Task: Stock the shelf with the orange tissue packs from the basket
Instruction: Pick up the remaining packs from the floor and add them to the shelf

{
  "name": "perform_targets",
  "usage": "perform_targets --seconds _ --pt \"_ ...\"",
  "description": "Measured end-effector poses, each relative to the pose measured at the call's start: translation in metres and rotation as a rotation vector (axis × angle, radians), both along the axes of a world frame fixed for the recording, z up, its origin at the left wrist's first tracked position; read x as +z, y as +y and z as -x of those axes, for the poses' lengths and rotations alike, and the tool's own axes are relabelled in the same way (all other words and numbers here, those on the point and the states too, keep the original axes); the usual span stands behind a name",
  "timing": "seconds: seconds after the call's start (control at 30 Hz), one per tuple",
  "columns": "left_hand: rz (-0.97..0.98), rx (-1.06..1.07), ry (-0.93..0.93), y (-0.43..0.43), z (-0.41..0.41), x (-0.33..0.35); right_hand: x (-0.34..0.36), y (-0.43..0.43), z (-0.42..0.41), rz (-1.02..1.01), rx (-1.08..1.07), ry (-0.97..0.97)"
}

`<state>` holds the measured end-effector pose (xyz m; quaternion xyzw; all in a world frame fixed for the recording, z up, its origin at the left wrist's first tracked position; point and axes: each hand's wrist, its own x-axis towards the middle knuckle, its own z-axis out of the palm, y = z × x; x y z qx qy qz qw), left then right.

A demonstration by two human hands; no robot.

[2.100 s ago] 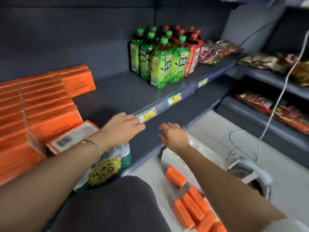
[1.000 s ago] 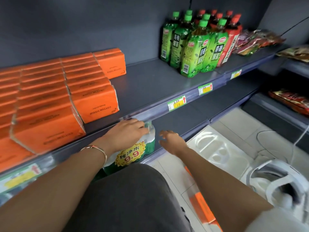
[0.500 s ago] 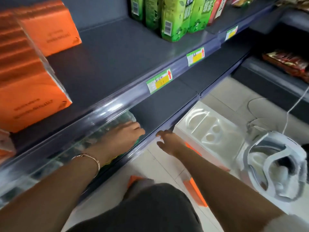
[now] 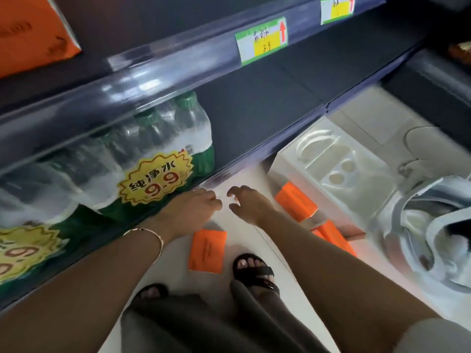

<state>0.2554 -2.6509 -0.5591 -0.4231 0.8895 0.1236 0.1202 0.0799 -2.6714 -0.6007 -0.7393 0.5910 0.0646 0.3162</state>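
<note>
Hands hang low over pale floor in the head view, just apart from each other. The left hand (image 4: 193,212) has its fingers loosely bent downward and holds nothing; its fingertips sit just short of the bottom lip (image 4: 254,156), with wrapped water bottles (image 4: 158,154) directly to their left. The right hand (image 4: 249,205) is likewise unladen, fingers slackly curled and spread, thumb turned toward the left fingers. Nearer the person than both sets of fingers, one floor pack (image 4: 207,250) lies flat between the wrists, untouched, with a sandal (image 4: 254,273) just beside its near right corner. Right of the right fingers, more orange packs (image 4: 295,203) lie partly under a white tray (image 4: 331,161) whose corner overhangs them; whether a basket holds them cannot be told. Beyond the fingers, the dark lower deck (image 4: 254,110) runs rightward from the bottles beneath the upper rail (image 4: 153,80). Far up and left of the fingers, a shelved pack (image 4: 30,34) stands with its corner close to that rail.
</note>
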Motion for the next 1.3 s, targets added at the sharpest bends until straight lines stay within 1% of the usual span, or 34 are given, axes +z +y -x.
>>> perform_targets --seconds 0.1,0.17,0.3,0.5,0.67,0.83,0.97,1.07,1.13,1.17,1.23,1.3 --pt "-0.032 0.095 0.001 0.015 0.005 -0.004 0.003 0.013 0.008 0.015 0.014 -0.008" --pt "-0.097 0.141 -0.050 0.023 0.007 -0.009 0.004 0.019 0.013 0.000 0.018 -0.010" --pt "-0.214 0.233 -0.116 0.029 0.004 -0.026 -0.003 0.019 0.014 -0.075 0.031 0.017" --pt "-0.341 0.379 -0.146 0.026 0.002 -0.068 -0.026 0.008 -0.006 -0.192 0.081 0.059" --pt "-0.453 0.394 -0.179 0.019 0.021 -0.103 -0.046 0.004 -0.002 -0.226 0.074 0.079" --pt "-0.473 0.379 -0.230 0.023 0.029 -0.122 -0.058 0.008 0.003 -0.239 0.069 0.076" --pt "-0.425 0.441 -0.199 0.027 0.027 -0.127 -0.056 0.014 0.004 -0.239 0.028 0.042" --pt "-0.402 0.437 -0.207 0.026 0.024 -0.123 -0.057 0.020 0.006 -0.255 -0.002 0.012" --pt "-0.430 0.454 -0.146 0.024 0.020 -0.117 -0.058 0.024 0.008 -0.295 -0.033 -0.019" --pt "-0.460 0.484 -0.070 0.023 0.017 -0.113 -0.058 0.026 0.010 -0.339 -0.054 -0.050" --pt "-0.523 0.564 0.166 0.021 0.008 -0.108 -0.056 0.031 0.015 -0.454 -0.088 -0.123" --pt "-0.566 0.625 0.396 0.021 0.002 -0.099 -0.054 0.036 0.019 -0.527 -0.118 -0.173"
